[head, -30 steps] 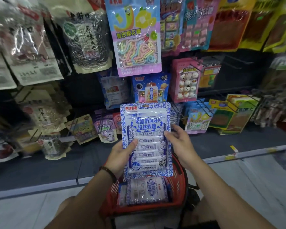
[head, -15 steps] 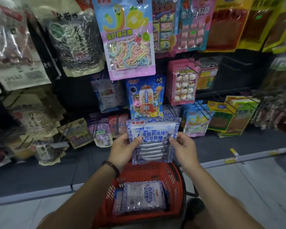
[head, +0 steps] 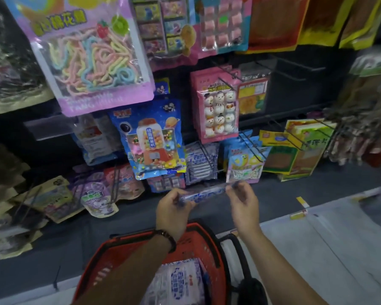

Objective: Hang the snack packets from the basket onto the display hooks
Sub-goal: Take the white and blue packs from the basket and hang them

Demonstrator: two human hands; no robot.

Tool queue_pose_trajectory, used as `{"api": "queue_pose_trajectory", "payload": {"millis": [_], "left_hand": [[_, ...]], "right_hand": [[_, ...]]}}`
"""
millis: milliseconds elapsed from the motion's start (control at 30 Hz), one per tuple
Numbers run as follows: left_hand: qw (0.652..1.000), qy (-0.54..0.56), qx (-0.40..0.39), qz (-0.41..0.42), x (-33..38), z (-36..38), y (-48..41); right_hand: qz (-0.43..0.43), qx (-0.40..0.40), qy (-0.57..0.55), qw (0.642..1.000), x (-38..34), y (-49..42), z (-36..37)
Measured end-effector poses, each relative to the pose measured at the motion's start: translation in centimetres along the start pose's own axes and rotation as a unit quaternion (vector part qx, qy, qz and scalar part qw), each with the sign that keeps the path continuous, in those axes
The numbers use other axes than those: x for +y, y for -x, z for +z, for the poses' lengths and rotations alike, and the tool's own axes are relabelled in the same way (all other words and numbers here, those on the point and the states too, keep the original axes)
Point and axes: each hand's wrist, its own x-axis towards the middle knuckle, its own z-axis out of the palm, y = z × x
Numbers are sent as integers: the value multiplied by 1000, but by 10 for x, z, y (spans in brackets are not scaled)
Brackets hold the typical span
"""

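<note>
While the basket point(head: 92, 267) sits below, left hand point(head: 172, 213) and right hand point(head: 243, 208) each pinch the packet point(head: 205, 192).

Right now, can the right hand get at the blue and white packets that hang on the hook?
Probably yes. The right hand pinches one end of the held packet just below the hanging blue and white packets, and nothing lies between them. The left hand holds the other end.
</note>
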Motion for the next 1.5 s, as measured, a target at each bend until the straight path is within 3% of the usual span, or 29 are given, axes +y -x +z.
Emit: {"api": "queue_pose_trajectory", "payload": {"millis": [133,233,300,400,567,800,1100,1267,1500], "left_hand": [[997,-28,42,-63,-22,33,-42],[989,-96,62,-88,-44,52,-66],[991,-16,40,-130,-55,64,-73],[986,67,40,-150,-57,83,-80],[967,158,38,-196,-65,100,-106],[966,149,2,-213,-79,97,-130],[959,159,18,-233,-69,113,-132],[948,168,51,-265,-81,115,-152],[974,75,99,-191,-93,113,-194]], "right_hand": [[52,9,19,998,38,-39,1],[177,0,-52,983,53,-62,11],[218,3,-80,973,57,-74,19],[201,5,-30,979,58,-86,22],[189,-16,-38,981,58,-98,20],[181,-50,-27,982,59,-109,19],[173,-90,12,981,52,-98,26],[154,-158,64,973,55,-99,25],[128,-236,178,947,40,-87,38]]}}
